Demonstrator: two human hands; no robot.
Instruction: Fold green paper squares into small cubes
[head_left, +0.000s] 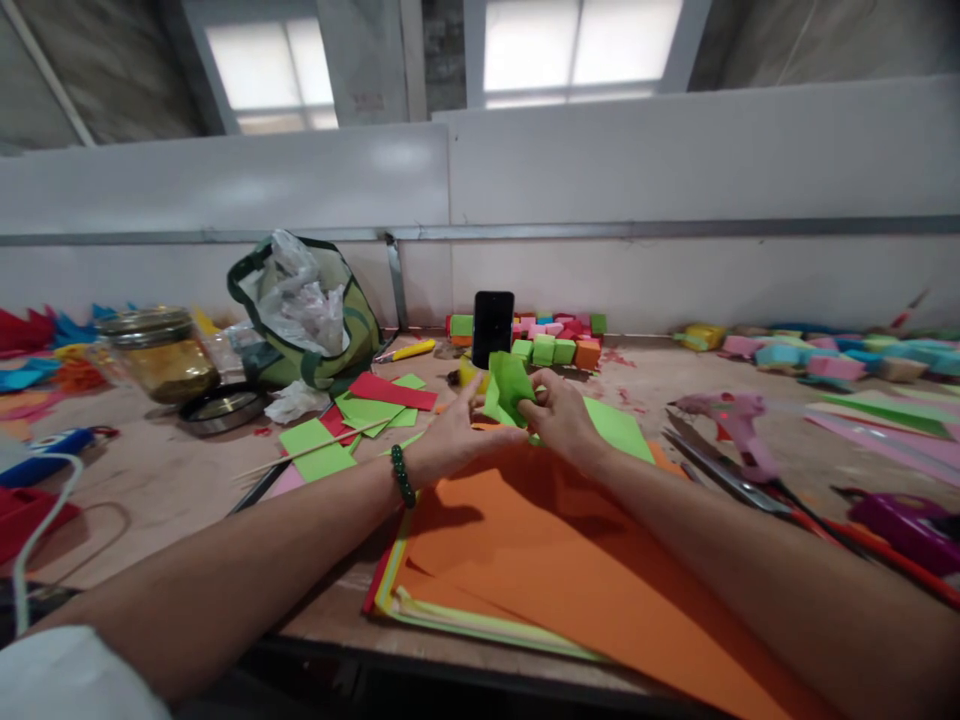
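Paper stack: I saw it on the bench, at the near edge.
Paper piece: was above the stack's far part.
Phone: stood behind that piece, beside blocks.
Bag: sat left of the phone, plastic inside.
Jar: stood left of the bag.
Glue gun: lay right of the stack, near scissors.

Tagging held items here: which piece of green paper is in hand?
The bent green piece in the right hand, before the phone; the other green pieces lie unheld.
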